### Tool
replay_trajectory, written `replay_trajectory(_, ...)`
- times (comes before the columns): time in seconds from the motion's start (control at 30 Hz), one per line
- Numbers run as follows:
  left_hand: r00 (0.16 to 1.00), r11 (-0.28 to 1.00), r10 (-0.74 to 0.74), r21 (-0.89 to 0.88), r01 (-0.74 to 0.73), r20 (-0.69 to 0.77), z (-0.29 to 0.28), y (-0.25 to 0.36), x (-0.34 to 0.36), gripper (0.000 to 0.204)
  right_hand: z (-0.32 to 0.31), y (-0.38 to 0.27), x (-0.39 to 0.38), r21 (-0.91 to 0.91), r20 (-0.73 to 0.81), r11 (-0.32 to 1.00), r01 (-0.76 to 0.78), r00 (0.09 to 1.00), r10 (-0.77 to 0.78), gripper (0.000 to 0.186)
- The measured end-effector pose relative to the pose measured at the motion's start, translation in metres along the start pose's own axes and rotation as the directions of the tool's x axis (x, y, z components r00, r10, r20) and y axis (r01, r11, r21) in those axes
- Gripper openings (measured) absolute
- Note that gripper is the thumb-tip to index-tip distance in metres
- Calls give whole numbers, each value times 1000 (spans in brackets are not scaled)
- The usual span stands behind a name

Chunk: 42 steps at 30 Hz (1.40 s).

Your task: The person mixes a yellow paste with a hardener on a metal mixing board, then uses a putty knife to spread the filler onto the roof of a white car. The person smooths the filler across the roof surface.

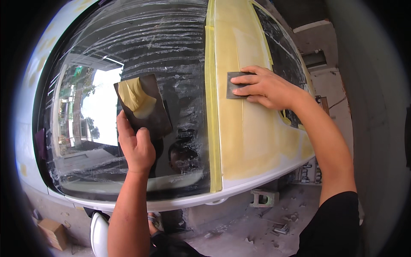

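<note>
My left hand (pixel 138 147) grips the lower edge of a dark rectangular putty board (pixel 159 103), tilted above the car's glass. A lump of yellow body filler (pixel 132 95) sits on its upper part, smeared below. My right hand (pixel 272 89) is closed on a small dark flat spreader (pixel 232 85), fingers lying over its top and the thumb side hidden. The spreader rests against the white car panel (pixel 252 141), which carries broad patches of yellow filler. Yellow masking tape (pixel 209 107) runs along the border between glass and panel.
Streaked dark car glass (pixel 175 51) fills the left, reflecting a bright opening. A second window (pixel 278 43) is beyond the panel. Below are a white side mirror (pixel 99 235), a cardboard box (pixel 53 233), a concrete block (pixel 263 198) and floor debris (pixel 280 229).
</note>
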<state>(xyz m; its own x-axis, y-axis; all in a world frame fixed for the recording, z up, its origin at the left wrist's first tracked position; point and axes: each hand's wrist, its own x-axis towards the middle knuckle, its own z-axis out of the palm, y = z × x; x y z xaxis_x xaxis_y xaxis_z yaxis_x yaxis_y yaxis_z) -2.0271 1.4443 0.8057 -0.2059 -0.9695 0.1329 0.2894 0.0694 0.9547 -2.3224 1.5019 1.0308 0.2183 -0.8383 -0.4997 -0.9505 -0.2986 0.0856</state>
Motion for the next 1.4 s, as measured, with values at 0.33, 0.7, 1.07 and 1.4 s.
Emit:
replay_trajectory(0.33,1000,1000,12,-10,-12,-9,2,0,0,53,-7,-25,36,4,-13,859,-512,859,512,39)
replay_trajectory(0.7,1000,1000,8,-17,-8,-2,1,0,0,51,-2,-102,5,-107,160,906,-409,892,422,44)
replay_trajectory(1.07,1000,999,29,-16,-29,-13,1,-3,1,51,-12,-50,56,-66,117,799,-598,791,601,39)
replay_trajectory(1.4,1000,999,23,35,-22,-15,2,0,2,51,-3,-90,10,-60,112,862,-504,855,507,45)
